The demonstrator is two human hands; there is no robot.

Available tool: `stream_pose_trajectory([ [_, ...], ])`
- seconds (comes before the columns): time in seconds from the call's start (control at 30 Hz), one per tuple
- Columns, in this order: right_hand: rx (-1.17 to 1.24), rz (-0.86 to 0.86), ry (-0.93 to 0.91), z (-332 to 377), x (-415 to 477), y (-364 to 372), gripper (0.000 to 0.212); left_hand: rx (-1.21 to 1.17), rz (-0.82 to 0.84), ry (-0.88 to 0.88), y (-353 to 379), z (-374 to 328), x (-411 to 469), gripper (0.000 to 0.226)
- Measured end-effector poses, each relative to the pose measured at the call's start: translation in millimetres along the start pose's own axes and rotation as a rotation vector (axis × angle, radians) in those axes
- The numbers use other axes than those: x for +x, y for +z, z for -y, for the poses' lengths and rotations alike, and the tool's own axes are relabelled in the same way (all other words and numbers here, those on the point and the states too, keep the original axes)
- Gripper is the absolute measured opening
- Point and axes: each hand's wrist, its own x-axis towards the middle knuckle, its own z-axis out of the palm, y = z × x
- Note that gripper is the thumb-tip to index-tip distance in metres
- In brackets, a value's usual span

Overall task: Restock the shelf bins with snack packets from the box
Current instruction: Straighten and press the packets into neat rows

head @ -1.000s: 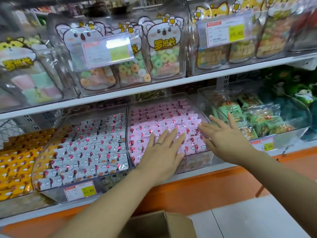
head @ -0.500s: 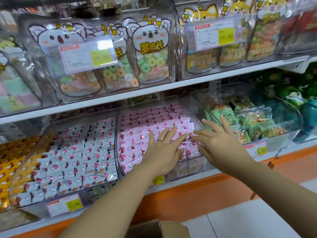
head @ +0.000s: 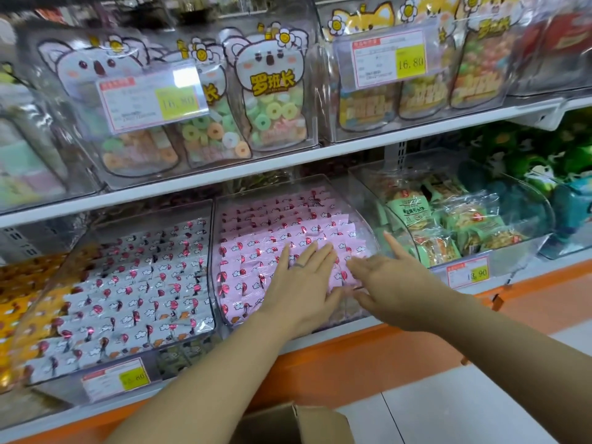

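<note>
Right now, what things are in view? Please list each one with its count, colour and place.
shelves: two, white, one above the other
bins: several, clear, on both shelves
pink packets: many, pink, lower middle bin
white packets: many, white with red marks, bin left of the pink
yellow packets: many, yellow, far left
green packets: several, green, bin right of the pink
koala bags: three seen, clear with coloured rings, upper shelf
fox bags: several, yellow, upper right
price tags: four seen, white and yellow, bin fronts
box: one, brown, bottom edge
left hand: ringed, flat on the pink packets
right hand: open, over the pink bin's right front
</note>
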Motion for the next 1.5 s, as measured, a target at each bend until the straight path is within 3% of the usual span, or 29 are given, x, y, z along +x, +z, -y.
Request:
stream_pose_trajectory([
  [0.07,0.099,-0.052,0.002,-2.9,-2.4,-11.6,0.043,-0.055,-0.045,-0.032,-1.6,6.1,-5.6,0.062],
  [0.23,0.046,-0.231,0.011,1.9,-9.7,8.4,0.047,-0.090,0.002,0.004,-2.7,-1.7,7.3,0.059],
  [0.37,0.385,-0.494,0.171,-13.7,-7.3,12.9,0.036,-0.047,0.097,-0.005,-3.2,-6.2,33.7,0.056],
  [0.43,0.622,-0.472,0.325,-13.4,-9.0,8.8,0.039,-0.115,0.102,-0.018,-8.0,-6.7,42.0,0.056],
  [0.53,0.891,-0.391,0.426,-2.3,-11.7,15.6,0.043,-0.180,-0.025,0.015,-8.8,-15.4,42.4,0.056],
  [0.73,1.096,-0.552,0.527,15.2,-7.8,32.7,0.051,-0.009,0.083,0.002,2.1,-24.5,49.9,0.057],
  [0.97,1.104,-0.502,0.516,10.7,-11.1,38.3,0.047,-0.209,0.000,0.017,-5.3,-25.7,42.8,0.047],
  [1.1,1.130,-0.507,0.509,12.2,-11.8,39.8,0.050,-0.171,-0.038,-0.075,-3.0,-32.0,42.0,0.062],
  [1.3,1.174,-0.522,0.505,11.6,-12.2,38.6,0.054,-0.220,-0.156,-0.212,-1.3,-40.4,66.2,0.055],
  [1.5,1.170,-0.501,0.524,8.6,-12.4,37.0,0.049,-0.249,-0.157,-0.204,-2.3,-42.7,59.9,0.061],
])
